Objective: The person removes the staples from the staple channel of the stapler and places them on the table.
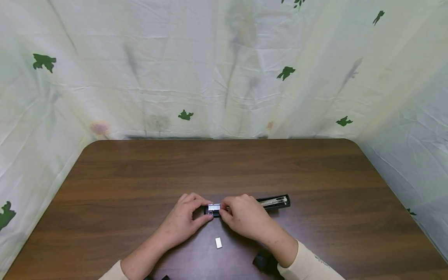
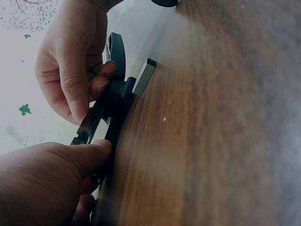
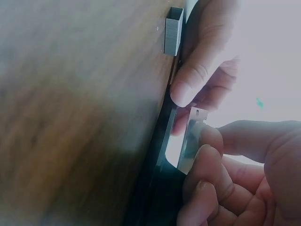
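The stapler (image 1: 274, 201) lies open on the table (image 1: 157, 167), between the two hands. Its long black cap, the metal spring strip inside showing, stretches out beyond the right hand; its other end sits by the left hand.

The left hand (image 1: 181, 222) grips that other end, thumb on the near side and fingers on the far side, only as wide as the stapler itself. The right hand (image 1: 246, 217) is curled over the middle of the stapler, thumb and fingertips in a narrow pinch. The right wrist view shows these fingertips at a metal strip (image 3: 190, 136) on the stapler; whether they also hold something small between them, I cannot tell. In the left wrist view a light gap shows between the stapler's base and the part above it.

A short block of staples (image 1: 218, 243) lies on the near side of the stapler, near it, and neither hand touches it. Also on the near side, by the right wrist, is a dark object (image 1: 264, 261), too unclear to name. A pale curtain (image 1: 224, 77) hangs beyond the stapler.

The step in hand looks like fine handling of the opened staple channel. The next move seems to call for a steady left grip and a small, precise right pinch, with the gap kept free of fingertips.
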A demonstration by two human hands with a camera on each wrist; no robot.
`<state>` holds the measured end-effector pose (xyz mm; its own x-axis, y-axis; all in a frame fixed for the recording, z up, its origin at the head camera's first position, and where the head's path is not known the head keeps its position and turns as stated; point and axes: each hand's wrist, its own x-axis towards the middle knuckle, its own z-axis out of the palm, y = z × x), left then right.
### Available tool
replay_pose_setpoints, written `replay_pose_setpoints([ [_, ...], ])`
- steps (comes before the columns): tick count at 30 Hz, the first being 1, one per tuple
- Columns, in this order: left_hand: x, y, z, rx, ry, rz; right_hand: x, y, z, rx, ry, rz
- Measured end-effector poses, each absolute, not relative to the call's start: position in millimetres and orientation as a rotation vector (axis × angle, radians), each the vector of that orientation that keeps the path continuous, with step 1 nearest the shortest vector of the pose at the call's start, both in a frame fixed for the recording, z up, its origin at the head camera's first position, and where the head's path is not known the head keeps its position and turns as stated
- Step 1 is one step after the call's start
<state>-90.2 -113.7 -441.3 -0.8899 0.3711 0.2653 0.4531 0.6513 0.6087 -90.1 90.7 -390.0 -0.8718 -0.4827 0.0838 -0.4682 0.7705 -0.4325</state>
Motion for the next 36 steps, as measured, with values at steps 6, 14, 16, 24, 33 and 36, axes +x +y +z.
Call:
replay_pose_setpoints([
  [6, -90.0, -113.6, -441.8, -0.693, -2.741, -1.059, -89.5, 89.8, -390.6, -0.778, 2.909, -0.712],
  [14, -89.8, -112.9, -440.7, -0.686, -2.747, -1.061, -89.6, 89.9, -391.3, -0.782, 2.904, -0.71],
  [16, -89.9, -112.8, -440.9, -0.686, -2.747, -1.059, -89.8, 90.0, -391.5, -0.785, 2.904, -0.707],
  [24, -90.2, -113.1, -441.5, -0.695, -2.741, -1.056, -90.3, 89.9, -391.6, -0.784, 2.907, -0.692],
  [33, -90.9, -113.2, -442.3, -0.697, -2.744, -1.053, -90.7, 90.2, -391.5, -0.785, 2.904, -0.697],
  [36, -90.9, -113.3, -442.5, -0.699, -2.742, -1.054, -90.5, 90.3, -391.5, -0.795, 2.911, -0.697],
])
